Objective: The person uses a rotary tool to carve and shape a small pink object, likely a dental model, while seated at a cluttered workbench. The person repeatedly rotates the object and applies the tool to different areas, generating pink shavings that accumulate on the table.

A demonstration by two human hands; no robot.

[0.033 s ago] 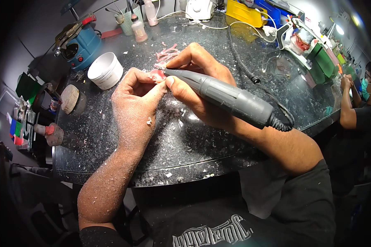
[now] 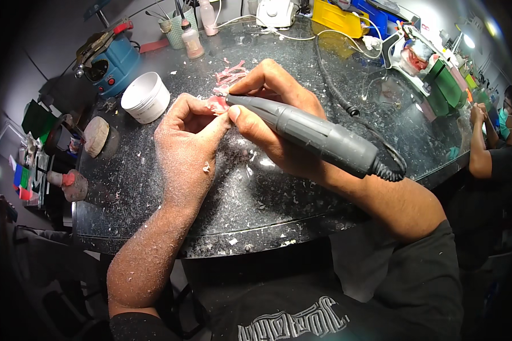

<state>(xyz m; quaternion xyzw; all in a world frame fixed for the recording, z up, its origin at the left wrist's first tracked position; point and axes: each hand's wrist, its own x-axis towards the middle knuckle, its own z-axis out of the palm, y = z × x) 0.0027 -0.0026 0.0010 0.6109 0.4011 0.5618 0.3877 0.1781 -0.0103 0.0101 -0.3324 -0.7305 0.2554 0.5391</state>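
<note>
My left hand (image 2: 182, 133), dusted with pale powder, pinches a small pink denture piece (image 2: 217, 104) between thumb and fingertips. Much of that piece is hidden by fingers. In my right hand (image 2: 284, 88) is a dark grey rotary handpiece (image 2: 318, 136), held like a pen, its nose pointing left at the denture piece. The bur cannot be made out clearly, nor whether it touches the pink surface. Thumbs of both hands nearly meet below the work. Just beyond them lie thin pink strips (image 2: 231, 74).
A white tub (image 2: 145, 99) stands left of my hands, near a blue machine (image 2: 111, 65). Plaster casts (image 2: 96, 136) sit at the left edge. The handpiece cord (image 2: 333, 85) trails across the dusty black table (image 2: 256, 204). Behind are a dropper bottle (image 2: 192, 42) and yellow bin (image 2: 338, 20). Another person's arm (image 2: 480, 142) shows at right.
</note>
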